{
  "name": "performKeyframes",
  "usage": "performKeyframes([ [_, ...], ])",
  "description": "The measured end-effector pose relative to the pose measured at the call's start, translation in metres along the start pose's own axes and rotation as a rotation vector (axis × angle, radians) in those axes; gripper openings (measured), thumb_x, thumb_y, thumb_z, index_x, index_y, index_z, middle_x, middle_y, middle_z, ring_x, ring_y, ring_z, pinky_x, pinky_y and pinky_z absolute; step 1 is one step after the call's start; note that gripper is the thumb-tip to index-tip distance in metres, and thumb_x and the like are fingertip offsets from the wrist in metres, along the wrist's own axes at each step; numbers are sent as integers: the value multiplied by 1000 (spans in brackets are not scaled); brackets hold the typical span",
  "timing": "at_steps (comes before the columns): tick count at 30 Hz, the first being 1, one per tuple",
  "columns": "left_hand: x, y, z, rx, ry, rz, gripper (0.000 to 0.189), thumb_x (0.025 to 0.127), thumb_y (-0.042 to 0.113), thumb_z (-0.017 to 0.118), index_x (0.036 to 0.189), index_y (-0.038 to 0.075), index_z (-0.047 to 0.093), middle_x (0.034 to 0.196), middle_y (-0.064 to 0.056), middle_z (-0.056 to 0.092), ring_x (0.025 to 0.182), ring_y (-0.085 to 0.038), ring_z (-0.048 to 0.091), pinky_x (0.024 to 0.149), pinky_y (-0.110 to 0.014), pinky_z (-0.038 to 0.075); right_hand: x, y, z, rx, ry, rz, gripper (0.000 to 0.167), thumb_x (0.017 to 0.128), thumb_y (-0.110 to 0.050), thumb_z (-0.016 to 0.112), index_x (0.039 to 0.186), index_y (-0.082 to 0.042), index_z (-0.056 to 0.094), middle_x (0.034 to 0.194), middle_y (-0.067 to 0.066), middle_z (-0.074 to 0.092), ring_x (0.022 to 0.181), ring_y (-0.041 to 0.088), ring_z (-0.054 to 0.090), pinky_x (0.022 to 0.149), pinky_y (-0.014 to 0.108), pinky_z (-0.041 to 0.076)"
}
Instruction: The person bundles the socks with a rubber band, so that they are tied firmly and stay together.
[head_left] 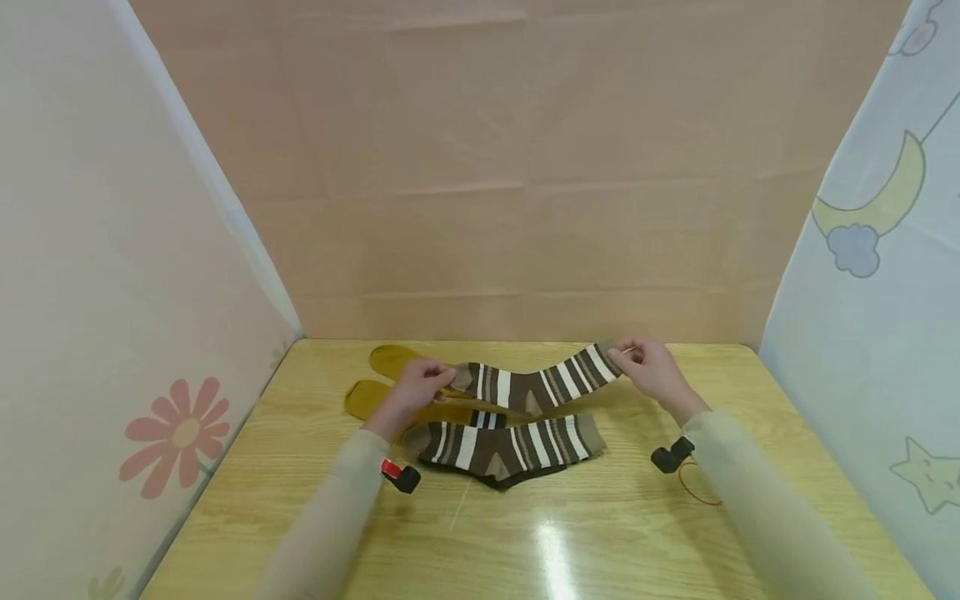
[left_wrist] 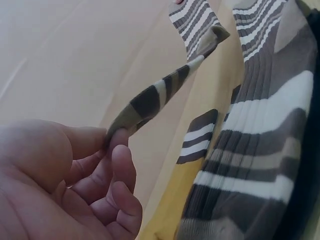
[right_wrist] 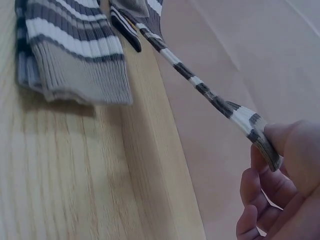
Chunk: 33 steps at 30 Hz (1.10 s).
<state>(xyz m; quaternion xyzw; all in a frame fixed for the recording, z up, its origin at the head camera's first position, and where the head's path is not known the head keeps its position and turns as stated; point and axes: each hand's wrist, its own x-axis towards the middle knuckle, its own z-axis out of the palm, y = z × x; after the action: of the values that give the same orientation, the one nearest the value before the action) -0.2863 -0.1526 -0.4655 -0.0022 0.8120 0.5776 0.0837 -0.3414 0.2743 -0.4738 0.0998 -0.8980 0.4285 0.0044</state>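
Note:
A brown striped sock (head_left: 517,392) with white and tan bands is stretched in the air between both hands. My left hand (head_left: 422,385) pinches its tan toe, thumb against fingers, as the left wrist view (left_wrist: 85,175) also shows. At the other end, my right hand (head_left: 651,367) pinches the tan cuff between thumb and fingers. Below the held sock, a matching striped sock (head_left: 517,443) lies on the table, on top of a dark sock (head_left: 517,479) that mostly hides beneath it. Mustard socks (head_left: 367,396) with a black-and-white striped cuff lie behind, partly covered by my left hand and the striped socks.
The wooden table (head_left: 570,542) ends at a peach cloth backdrop (head_left: 487,208). Pale printed cloth walls stand at the left (head_left: 112,250) and right (head_left: 862,350). A thin red loop (head_left: 697,492) shows beside the right sleeve.

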Motion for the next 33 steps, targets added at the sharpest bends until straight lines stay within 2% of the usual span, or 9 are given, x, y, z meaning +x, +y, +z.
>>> performKeyframes([
  [4, -8, -2, -7, 1, 7, 28, 24, 106, 14, 65, 118, -5, 72, 102, -12, 72, 88, -35, 69, 84, -48, 59, -5, -8, 3, 14, -9, -25, 39, 107, -39, 63, 119, -2, 64, 70, 5, 53, 60, 16, 43, 55, 33, 40],
  [10, -23, -6, -19, -4, 12, 47, 24, 106, 13, 65, 120, -4, 73, 100, -11, 74, 88, -38, 68, 81, -47, 58, -11, -14, 6, 11, -5, -71, 34, 107, -36, 63, 114, -3, 64, 69, 2, 53, 59, 15, 43, 53, 31, 40],
  [17, -39, -16, -33, -34, -16, 50, 26, 106, 16, 65, 120, -5, 71, 95, -6, 74, 77, -24, 65, 68, -33, 54, -20, -16, 9, -4, -18, -90, 32, 107, -37, 63, 113, -6, 65, 72, 5, 55, 58, 16, 44, 54, 32, 41],
  [21, -47, -22, -39, -31, -45, 62, 26, 105, 14, 66, 118, -8, 71, 92, -4, 72, 75, -16, 63, 69, -31, 55, -23, -19, 15, 6, -26, -105, 28, 106, -33, 65, 112, -6, 66, 74, 9, 60, 57, 15, 45, 53, 31, 41],
  [28, -60, -34, -46, -44, -89, 56, 26, 106, 14, 65, 118, -9, 70, 90, -4, 71, 77, -16, 63, 74, -33, 58, -27, -21, 24, 23, -61, -111, 25, 105, -33, 67, 108, -8, 66, 71, 8, 59, 55, 12, 44, 50, 28, 39],
  [33, -65, -40, -51, -1, -105, 48, 26, 106, 17, 65, 117, -6, 71, 91, -4, 72, 80, -23, 64, 72, -34, 55, -32, -20, 29, 41, -101, -76, 24, 105, -33, 67, 107, -9, 67, 71, 17, 60, 53, 11, 40, 47, 26, 35],
])
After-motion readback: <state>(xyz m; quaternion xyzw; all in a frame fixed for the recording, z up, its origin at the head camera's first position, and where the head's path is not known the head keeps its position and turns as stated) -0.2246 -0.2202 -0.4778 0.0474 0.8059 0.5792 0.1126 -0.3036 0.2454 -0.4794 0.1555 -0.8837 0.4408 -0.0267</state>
